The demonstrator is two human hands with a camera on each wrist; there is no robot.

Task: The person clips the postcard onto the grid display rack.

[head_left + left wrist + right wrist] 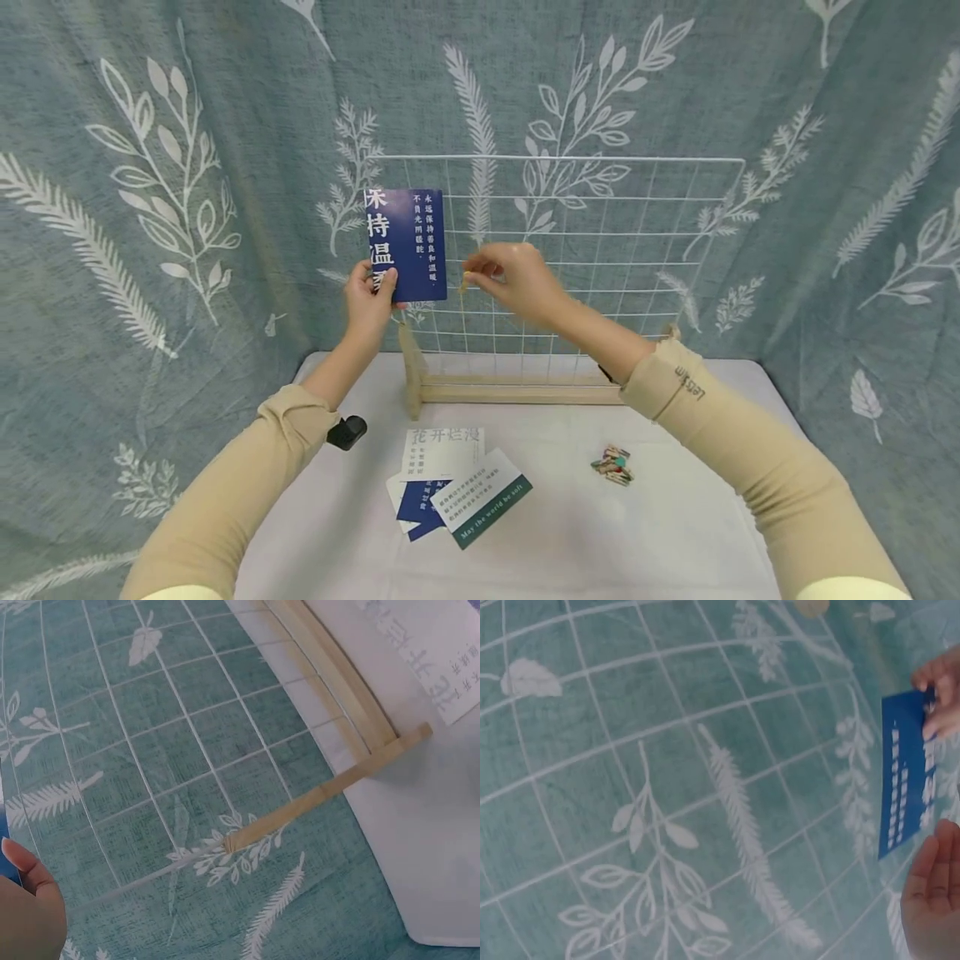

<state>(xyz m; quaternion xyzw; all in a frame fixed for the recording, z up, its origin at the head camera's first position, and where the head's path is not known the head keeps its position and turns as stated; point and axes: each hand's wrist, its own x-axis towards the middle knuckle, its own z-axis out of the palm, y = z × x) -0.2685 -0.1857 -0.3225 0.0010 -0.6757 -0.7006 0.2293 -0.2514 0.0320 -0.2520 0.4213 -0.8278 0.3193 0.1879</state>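
My left hand (365, 308) grips a dark blue card (416, 242) with white Chinese lettering by its lower left corner, thumb across the front. The card is upright before the left side of a white wire grid (562, 157). Just right of the card, my right hand (525, 282) pinches a small yellow clothespin (464, 284) between thumb and fingers. In the right wrist view the card (904, 772) shows at the right edge, apart from the right hand (932, 900). The left wrist view catches only part of the left hand (34, 911).
The grid stands in a wooden base (517, 393) on a white-covered table (555, 517). Overlapping cards (487, 497) lie at front left, a small pile of coloured clothespins (615, 467) to their right. A patterned green-grey curtain (262, 167) hangs behind.
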